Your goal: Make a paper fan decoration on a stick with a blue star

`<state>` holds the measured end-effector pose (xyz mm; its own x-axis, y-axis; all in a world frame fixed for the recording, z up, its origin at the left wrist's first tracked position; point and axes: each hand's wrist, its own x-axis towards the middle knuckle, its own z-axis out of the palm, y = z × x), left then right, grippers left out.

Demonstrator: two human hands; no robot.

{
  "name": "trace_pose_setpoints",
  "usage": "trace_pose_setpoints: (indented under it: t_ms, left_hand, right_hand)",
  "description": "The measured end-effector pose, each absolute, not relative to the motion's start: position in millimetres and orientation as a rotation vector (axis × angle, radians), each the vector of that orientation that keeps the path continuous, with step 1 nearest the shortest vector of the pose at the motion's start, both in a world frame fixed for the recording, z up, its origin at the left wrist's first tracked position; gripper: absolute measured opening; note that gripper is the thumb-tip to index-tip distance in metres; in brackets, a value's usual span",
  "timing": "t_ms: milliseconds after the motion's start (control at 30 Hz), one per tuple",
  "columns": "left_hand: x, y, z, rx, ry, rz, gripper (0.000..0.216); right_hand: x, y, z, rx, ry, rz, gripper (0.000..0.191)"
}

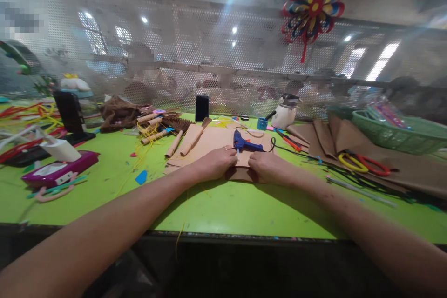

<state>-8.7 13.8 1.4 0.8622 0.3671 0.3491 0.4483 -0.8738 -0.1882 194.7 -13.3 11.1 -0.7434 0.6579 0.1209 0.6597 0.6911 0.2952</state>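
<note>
Stacked sheets of brown paper [197, 136] lie on the green table in front of me. My left hand [220, 163] has its fingers closed on the near part of the brown paper. Opposite it, my right hand [267, 167] is likewise closed on the paper, a short gap apart. Between the hands the paper's near edge bends up slightly from the table; the fingertips are partly hidden. Just beyond them a blue glue gun [248, 143] rests on the paper, touched by neither hand as far as I can see.
Brown paper rolls [155, 136] lie left of the sheets. A phone [202, 108] stands at the back. Scissors [363, 164], more brown paper [408, 174] and a green basket [398, 135] are on the right. A purple power strip [61, 170] sits left.
</note>
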Motion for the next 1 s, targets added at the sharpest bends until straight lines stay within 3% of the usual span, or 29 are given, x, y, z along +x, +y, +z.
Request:
trace_pose_setpoints:
  t_ms: [167,433,1000]
  left_hand:
    - [-11,21,2,-2.886,-0.752,-0.458,0.013]
    - [-14,29,-3,-3.007,-0.919,-0.577,0.016]
    - [-15,23,3,-2.93,-0.68,-0.502,0.009]
  right_hand:
    - [196,-9,11,-1.184,-2.833,-0.366,0.016]
    - [203,-1,4,-1.303,-2.554,0.278,0.015]
    - [202,-6,9,-1.181,-2.71,0.016,0.014]
